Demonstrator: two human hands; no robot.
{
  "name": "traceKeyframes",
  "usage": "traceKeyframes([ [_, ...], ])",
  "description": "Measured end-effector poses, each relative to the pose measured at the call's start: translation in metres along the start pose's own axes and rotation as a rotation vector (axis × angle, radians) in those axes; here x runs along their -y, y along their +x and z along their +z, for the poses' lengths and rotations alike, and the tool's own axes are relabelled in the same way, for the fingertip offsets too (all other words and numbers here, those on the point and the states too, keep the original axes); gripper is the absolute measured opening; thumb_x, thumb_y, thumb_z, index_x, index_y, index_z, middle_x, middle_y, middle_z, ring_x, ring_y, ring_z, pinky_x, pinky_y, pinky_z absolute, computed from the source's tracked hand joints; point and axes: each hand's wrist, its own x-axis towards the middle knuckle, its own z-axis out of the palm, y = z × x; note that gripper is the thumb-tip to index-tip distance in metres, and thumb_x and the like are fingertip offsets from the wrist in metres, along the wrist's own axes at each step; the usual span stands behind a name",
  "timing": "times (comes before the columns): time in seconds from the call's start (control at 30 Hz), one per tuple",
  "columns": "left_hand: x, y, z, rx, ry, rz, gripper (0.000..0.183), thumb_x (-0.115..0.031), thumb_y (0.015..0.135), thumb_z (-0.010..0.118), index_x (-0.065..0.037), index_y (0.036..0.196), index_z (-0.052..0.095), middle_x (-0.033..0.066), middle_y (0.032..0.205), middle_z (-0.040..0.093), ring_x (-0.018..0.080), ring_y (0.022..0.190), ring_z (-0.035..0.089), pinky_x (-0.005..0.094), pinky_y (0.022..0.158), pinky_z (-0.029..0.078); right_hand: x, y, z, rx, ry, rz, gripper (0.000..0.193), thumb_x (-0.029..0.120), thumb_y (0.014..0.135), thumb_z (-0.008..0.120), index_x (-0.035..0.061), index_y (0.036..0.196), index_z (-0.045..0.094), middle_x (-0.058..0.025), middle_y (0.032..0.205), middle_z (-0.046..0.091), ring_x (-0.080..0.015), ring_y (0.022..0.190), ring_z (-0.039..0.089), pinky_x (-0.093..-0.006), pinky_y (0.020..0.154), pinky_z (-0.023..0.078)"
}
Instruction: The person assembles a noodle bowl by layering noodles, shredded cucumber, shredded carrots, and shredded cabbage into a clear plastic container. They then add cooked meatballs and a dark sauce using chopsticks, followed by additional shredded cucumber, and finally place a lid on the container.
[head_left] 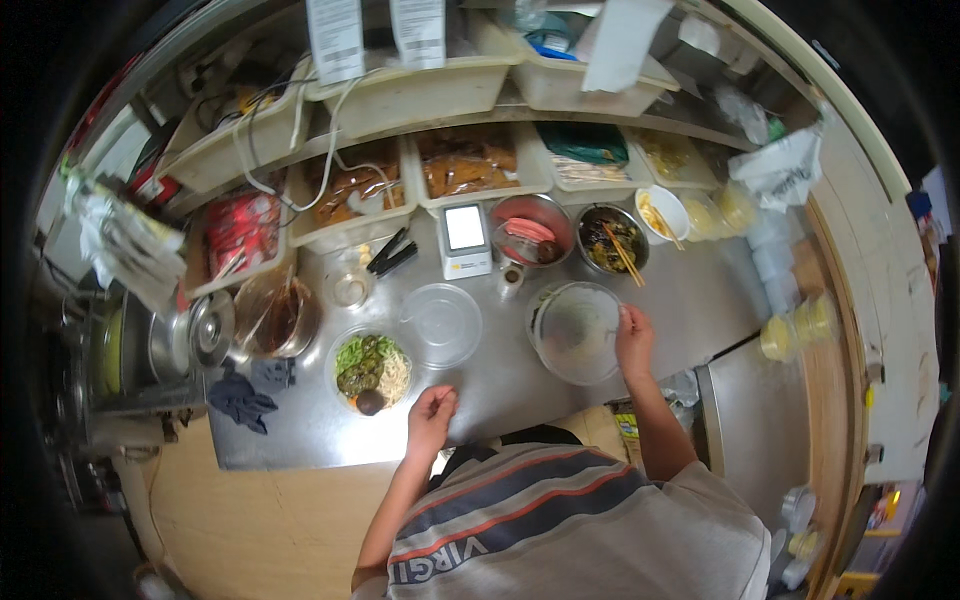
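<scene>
1. The translucent round lid [585, 332] sits at the front right of the bench [505, 412], over what looks like a round bowl, though what lies beneath is blurred.
2. The right hand [634, 340] is at the lid's right edge; its grip looks closed in a narrow pinch on the rim, thumb and fingers together.
3. The left hand [433, 408] is near the bench's front edge, just right of the salad bowl [371, 372]; its grip is loosely curled, and I cannot tell whether anything small is in it.
4. The lid looks like thin plastic: probably very light, springy and quick to flex or crease if squeezed across the middle.
5. Its smooth face may turn slippery if wet or greasy, so the rim seems the best hold, ideally at two opposite points.
6. A similar clear lid [442, 325] lies flat beside the salad bowl; its raised edge should suit a fingertip.
7. The salad bowl, uncovered and filled, is likely heavier and thin-walled; support under the base or around both sides looks safer than one-sided pinching.
</scene>
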Motion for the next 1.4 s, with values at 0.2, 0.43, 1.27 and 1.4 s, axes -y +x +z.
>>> traceKeyframes([
  [0.2, 0.003, 0.087, 0.089, 0.192, 0.506, 0.213, 0.031, -0.020, 0.091, 0.059, 0.002, 0.112, 0.056, 0.0108, 0.091, 0.062, 0.0168, 0.078, 0.058, 0.0282, 0.071, 0.048, 0.011, 0.001, 0.020, 0.025, -0.148, -0.045, 0.013, 0.012, 0.085, 0.062, 0.0022, 0.092, 0.065, -0.0156, 0.084, 0.060, -0.0343, 0.079, 0.057, -0.0413, 0.071, 0.047],
  [0.43, 0.008, 0.119, 0.152, 0.039, 0.865, 0.466, 0.027, -0.019, 0.094, 0.050, 0.003, 0.110, 0.053, 0.0275, 0.098, 0.058, 0.0435, 0.087, 0.056, 0.0460, 0.077, 0.045, -0.005, 0.006, 0.037, -0.021, -0.226, -0.152, 0.010, 0.011, 0.085, 0.060, 0.0023, 0.089, 0.062, -0.0146, 0.095, 0.056, -0.0339, 0.084, 0.054, -0.0425, 0.075, 0.045],
  [1.27, -0.008, 0.106, 0.198, 0.137, 1.350, 0.636, 0.072, -0.036, 0.082, 0.061, 0.005, 0.135, 0.036, 0.0261, 0.142, 0.032, 0.0412, 0.137, 0.022, 0.0610, 0.109, 0.011, 0.006, 0.037, 0.023, 0.384, -0.295, -0.382, 0.051, 0.009, 0.080, 0.055, 0.0006, 0.129, 0.046, -0.0166, 0.137, 0.044, -0.0363, 0.128, 0.038, -0.0490, 0.108, 0.025],
  [1.4, -0.021, 0.081, 0.198, 0.327, 1.486, 0.623, 0.112, -0.071, 0.067, 0.060, 0.006, 0.141, 0.025, 0.0319, 0.148, 0.015, 0.0462, 0.139, 0.008, 0.0645, 0.107, 0.005, 0.031, 0.046, 0.026, 0.626, -0.147, -0.619, 0.062, 0.028, 0.082, 0.059, -0.0013, 0.134, 0.041, -0.0203, 0.137, 0.043, -0.0346, 0.132, 0.035, -0.0494, 0.110, 0.022],
])
